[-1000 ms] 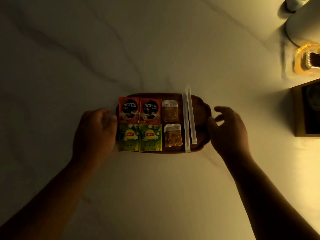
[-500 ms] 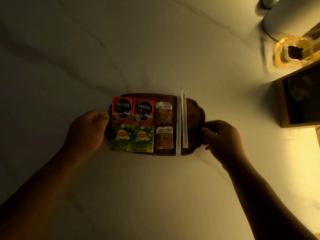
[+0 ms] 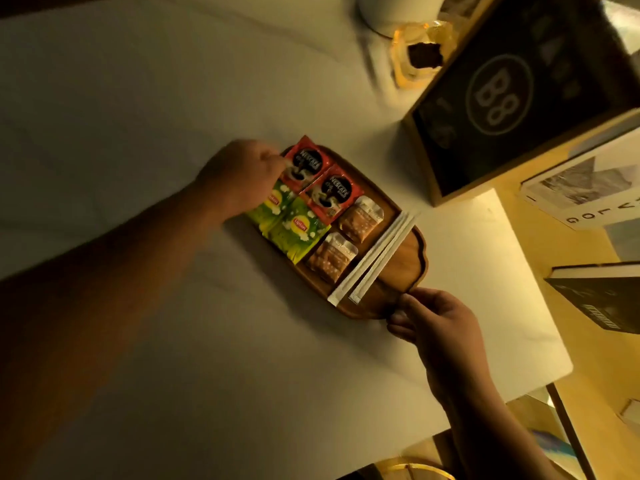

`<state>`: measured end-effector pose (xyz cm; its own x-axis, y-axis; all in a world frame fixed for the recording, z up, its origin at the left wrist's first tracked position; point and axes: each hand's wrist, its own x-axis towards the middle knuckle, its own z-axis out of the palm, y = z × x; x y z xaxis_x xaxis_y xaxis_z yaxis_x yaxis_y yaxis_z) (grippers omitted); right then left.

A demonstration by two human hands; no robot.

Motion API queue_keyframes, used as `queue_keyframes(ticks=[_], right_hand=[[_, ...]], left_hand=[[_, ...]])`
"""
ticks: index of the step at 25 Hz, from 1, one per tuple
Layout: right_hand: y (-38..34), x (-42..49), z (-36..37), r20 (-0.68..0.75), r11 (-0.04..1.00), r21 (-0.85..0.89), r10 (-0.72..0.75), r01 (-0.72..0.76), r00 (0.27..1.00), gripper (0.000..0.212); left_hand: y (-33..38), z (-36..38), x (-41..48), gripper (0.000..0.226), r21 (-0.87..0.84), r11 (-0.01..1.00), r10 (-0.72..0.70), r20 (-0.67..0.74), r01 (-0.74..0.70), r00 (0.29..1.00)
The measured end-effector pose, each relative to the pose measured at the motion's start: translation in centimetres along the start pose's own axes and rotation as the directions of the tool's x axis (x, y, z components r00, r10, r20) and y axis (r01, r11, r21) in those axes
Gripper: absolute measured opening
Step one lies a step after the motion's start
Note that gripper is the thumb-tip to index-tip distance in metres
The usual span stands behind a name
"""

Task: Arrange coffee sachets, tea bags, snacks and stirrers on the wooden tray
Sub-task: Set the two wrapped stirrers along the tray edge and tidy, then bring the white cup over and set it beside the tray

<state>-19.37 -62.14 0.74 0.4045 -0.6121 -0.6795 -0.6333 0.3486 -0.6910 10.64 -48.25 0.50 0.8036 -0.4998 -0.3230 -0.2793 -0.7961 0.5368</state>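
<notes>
A wooden tray (image 3: 410, 252) sits slantwise on a white table (image 3: 138, 98) in dim yellow light. The left hand (image 3: 242, 178) is at the far end of the tray. Its fingers are curled over that end, with a fingertip touching the first red coffee sachet (image 3: 306, 162). I cannot tell if they grip the tray's rim or only rest there. The right hand (image 3: 440, 323) pinches the near corner of the tray between thumb and fingers.

On the tray, a second red coffee sachet (image 3: 334, 194) lies just beside the first. Next to them lie two green tea bags (image 3: 294, 230), side by side, and the left hand covers part of one. Two brown snack packs (image 3: 346, 240) come after those. Two white wrapped stirrers (image 3: 375, 256) lie side by side across the tray, with their ends poking over its edges. The last part of the tray is bare wood.

Beyond the tray stands a dark box with "88" in a circle (image 3: 502, 95). To the right lie some books (image 3: 595, 188).
</notes>
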Motion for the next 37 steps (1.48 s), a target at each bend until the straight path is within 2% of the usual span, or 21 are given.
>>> queue_keyframes(ticks=[4,8,15,19,22,24,26,28,30,32,34,36,37], right_hand=[[1.0,-0.5,-1.0,0.106,0.950,0.276,0.120,-0.145,0.987,0.014],[0.6,-0.5,0.2,0.177,0.891,0.413,0.124,-0.188,0.976,0.014],[-0.6,0.3,0.5,0.204,0.862,0.459,0.134,-0.216,0.970,0.018],[-0.7,0.6,0.0,0.194,0.873,0.439,0.139,-0.212,0.971,0.023],[-0.8,0.7,-0.3,0.195,0.913,0.357,0.134,-0.198,0.972,0.017],[-0.7,0.9,-0.5,0.173,0.942,0.283,0.136,-0.181,0.975,0.019],[-0.7,0.7,-0.6,0.159,0.952,0.248,0.143,-0.180,0.977,0.021],[-0.6,0.2,-0.1,0.144,0.962,0.214,0.143,-0.171,0.979,0.022],[-0.5,-0.7,0.8,0.101,0.985,0.123,0.112,-0.124,0.989,0.022],[-0.2,-1.6,2.3,0.043,0.998,-0.068,0.001,0.002,0.999,0.023],[0.2,-3.0,4.7,0.060,0.931,-0.308,-0.185,0.194,0.981,0.020],[0.4,-4.7,7.8,0.191,0.775,-0.499,-0.338,0.388,0.921,0.021],[0.6,-5.5,9.7,0.291,0.659,-0.572,-0.393,0.488,0.872,0.025]], left_hand=[[4.9,2.0,4.2,0.045,0.102,0.987,0.122,0.060,-0.127,0.991],[7.1,1.9,6.3,0.049,0.142,0.977,0.155,0.055,-0.161,0.986],[9.3,2.3,8.5,0.050,0.192,0.970,0.134,0.081,-0.148,0.988],[9.1,2.6,9.1,0.050,0.160,0.976,0.137,0.078,-0.148,0.987],[8.4,2.6,9.1,0.054,0.099,0.978,0.175,0.076,-0.182,0.982],[7.1,2.2,8.4,0.062,0.038,0.985,0.167,0.025,-0.168,0.986],[3.9,1.4,7.2,0.064,-0.086,0.993,0.067,-0.105,-0.076,0.992],[-1.1,0.2,4.1,0.053,-0.182,0.983,-0.026,-0.274,-0.026,0.962],[-6.7,-0.5,-0.4,0.042,-0.081,0.994,0.041,-0.393,-0.079,0.919],[-12.0,-0.8,-5.7,0.036,0.124,0.985,0.158,-0.396,-0.118,0.904],[-17.2,-1.0,-11.1,0.045,0.229,0.970,0.159,-0.359,-0.079,0.920],[-21.5,-1.4,-16.4,0.055,0.254,0.967,0.066,-0.347,0.026,0.936],[-23.4,-1.7,-19.0,0.060,0.258,0.962,0.006,-0.350,0.091,0.937]])
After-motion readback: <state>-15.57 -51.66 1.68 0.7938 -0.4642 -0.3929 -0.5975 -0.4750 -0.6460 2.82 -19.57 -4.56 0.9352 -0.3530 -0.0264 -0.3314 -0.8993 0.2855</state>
